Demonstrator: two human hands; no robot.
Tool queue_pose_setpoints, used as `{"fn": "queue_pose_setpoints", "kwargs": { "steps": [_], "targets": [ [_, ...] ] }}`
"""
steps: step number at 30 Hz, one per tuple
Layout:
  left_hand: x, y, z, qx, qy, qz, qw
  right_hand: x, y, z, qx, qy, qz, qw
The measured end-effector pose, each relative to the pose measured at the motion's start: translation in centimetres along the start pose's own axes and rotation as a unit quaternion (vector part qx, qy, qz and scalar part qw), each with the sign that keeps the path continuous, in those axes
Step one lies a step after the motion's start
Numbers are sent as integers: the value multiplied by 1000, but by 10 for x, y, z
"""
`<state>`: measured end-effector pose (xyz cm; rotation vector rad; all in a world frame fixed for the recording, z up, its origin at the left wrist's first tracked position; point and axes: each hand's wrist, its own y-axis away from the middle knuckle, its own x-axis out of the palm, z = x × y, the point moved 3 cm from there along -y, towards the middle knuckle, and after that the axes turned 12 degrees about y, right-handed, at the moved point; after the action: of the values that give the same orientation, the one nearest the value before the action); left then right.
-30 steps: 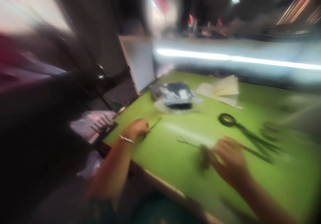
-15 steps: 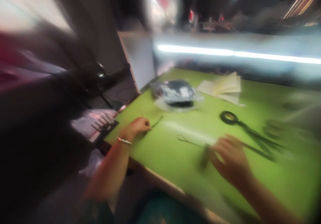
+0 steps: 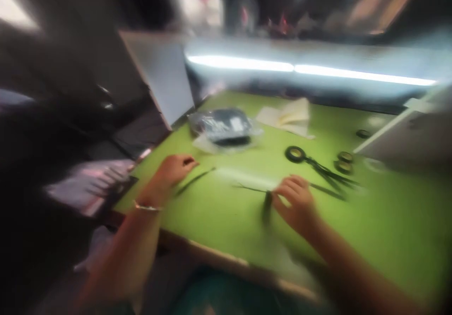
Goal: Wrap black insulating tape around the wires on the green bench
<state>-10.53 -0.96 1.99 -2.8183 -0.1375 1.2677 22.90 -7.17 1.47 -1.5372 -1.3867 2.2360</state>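
On the left, my left hand (image 3: 178, 168) hovers over the green tabletop with its fingers curled together and nothing visible in them. Just below and beside it lies a thin dark strip (image 3: 195, 181), apart from the fingertips. Farther right, my right hand (image 3: 294, 201) pinches a thin dark cord (image 3: 251, 188) whose split or looped end points left. A blurred dark flat piece (image 3: 267, 207) hangs under those fingertips; whether it joins the cord I cannot tell. Behind the right hand lie black-handled scissors (image 3: 326, 173) and a dark flat strip (image 3: 328, 190).
A clear plastic bag with dark contents (image 3: 226, 125) lies toward the back, beside an open paper booklet (image 3: 289, 117). Small black rolls (image 3: 344, 162) sit right of the scissors. White panels (image 3: 165, 77) border the table, and a plastic bag (image 3: 90, 183) lies beyond its left edge.
The view has turned right, shifting everything leftward. My left hand has come away from the dark strip, which now lies free. My right hand still holds the cord, its loop now looking narrower.
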Motion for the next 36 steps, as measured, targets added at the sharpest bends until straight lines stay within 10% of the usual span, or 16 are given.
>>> {"fn": "queue_pose_setpoints", "kwargs": {
  "steps": [6, 10, 20, 27, 36],
  "targets": [
    [68, 44, -103, 194, 114, 138, 965, 8, -1, -15, 97, -32, 25, 994],
    [121, 55, -134, 250, 167, 103, 948, 7, 0, -20, 142, -53, 7, 988],
    [175, 50, -109, -51, 518, 129, 844, 9, 4, -20, 184, -107, 14, 977],
    [176, 48, -105, -124, 577, 113, 800, 8, 4, -55, 419, -331, 37, 845],
    [181, 41, -101, -81, 543, 124, 826, 21, 2, -32, 311, -203, 135, 919]
  ]
}}
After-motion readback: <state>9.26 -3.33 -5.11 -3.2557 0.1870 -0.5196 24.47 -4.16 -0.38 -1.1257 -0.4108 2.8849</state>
